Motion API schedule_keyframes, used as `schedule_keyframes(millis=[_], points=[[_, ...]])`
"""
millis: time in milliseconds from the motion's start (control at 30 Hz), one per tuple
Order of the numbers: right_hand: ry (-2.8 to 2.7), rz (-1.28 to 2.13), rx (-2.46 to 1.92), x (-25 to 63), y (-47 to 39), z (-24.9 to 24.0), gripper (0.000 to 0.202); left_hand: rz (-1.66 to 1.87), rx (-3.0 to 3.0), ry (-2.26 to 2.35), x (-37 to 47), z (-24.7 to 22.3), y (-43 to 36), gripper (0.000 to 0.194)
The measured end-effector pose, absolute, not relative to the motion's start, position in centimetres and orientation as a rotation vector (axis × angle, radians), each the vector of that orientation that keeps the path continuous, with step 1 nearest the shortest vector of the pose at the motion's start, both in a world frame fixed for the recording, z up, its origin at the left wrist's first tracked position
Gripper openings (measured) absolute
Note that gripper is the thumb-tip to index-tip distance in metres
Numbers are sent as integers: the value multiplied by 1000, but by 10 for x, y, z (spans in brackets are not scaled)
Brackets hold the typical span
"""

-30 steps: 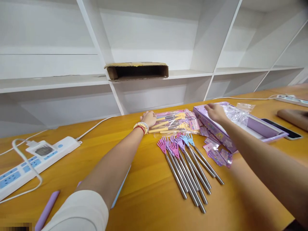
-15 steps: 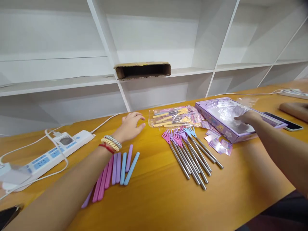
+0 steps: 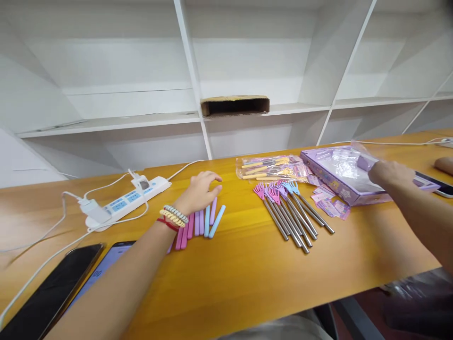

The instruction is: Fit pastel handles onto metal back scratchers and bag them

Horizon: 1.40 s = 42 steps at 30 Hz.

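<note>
My left hand hovers over the table with its fingers apart and nothing in them. Just below it lies a row of pink, purple and blue handle sleeves, partly hidden by my wrist. My right hand is curled at the purple box, its fingertips hidden. Clear plastic and a purple piece show beside it; what it grips I cannot make out. Between my hands lie several back scratchers with steel rods and pink, purple and blue claw heads. Behind them, yellow-handled back scratchers lie in clear plastic bags.
Small printed cards lie beside the box. A white power strip with plugs and cables stands at left, with two phones nearer me. Another phone is at far right. A cardboard box sits on the white shelf.
The view has swung left, showing more of the phones. My right hand has turned from reaching into the box to a curled shape over its right side. My left hand stays open.
</note>
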State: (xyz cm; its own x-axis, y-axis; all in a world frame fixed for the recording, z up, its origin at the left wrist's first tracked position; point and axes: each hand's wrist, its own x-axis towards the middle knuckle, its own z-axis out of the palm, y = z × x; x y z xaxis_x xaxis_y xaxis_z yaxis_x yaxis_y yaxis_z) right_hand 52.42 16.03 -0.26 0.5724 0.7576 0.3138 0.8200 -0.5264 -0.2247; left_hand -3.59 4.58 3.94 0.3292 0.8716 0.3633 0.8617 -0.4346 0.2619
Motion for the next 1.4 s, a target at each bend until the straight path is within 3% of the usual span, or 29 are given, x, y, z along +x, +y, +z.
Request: schedule_keyframes(millis=[133,267,400,500,567,700,900,1033,1167,1400], points=[[-1306,-251,-2410,485,147,28,34,829,2461,1658,-37,53,19,26],[-1383,-251,-1806,406,120,60,31,939,2335,1665,-37,45,4,26],[-1580,526,-1291,302,85,58,29,990,2289,1700,-32,10,-2,22],[-1687,996,-1184,230,74,31,23,896,2447,1727,-31,-14,-5,19],[-1740,1114,-1286,192,76,8,27,821,2577,1711,-31,-22,-8,21],[-1995,1059,-1525,153,81,-24,44,768,2706,1650,-25,-24,-17,31],[-2291,192,-1480,186,65,-9,32,480,2824,1388,-3,-32,-27,40],[-1957,-49,-1886,255,77,1,32,389,2801,1384,1,-35,-27,42],[-1997,128,-2180,309,100,-12,37,428,2761,1448,-1,-28,-24,40],[-2178,264,-2187,315,112,-28,44,558,2647,1923,-15,-15,-17,27]])
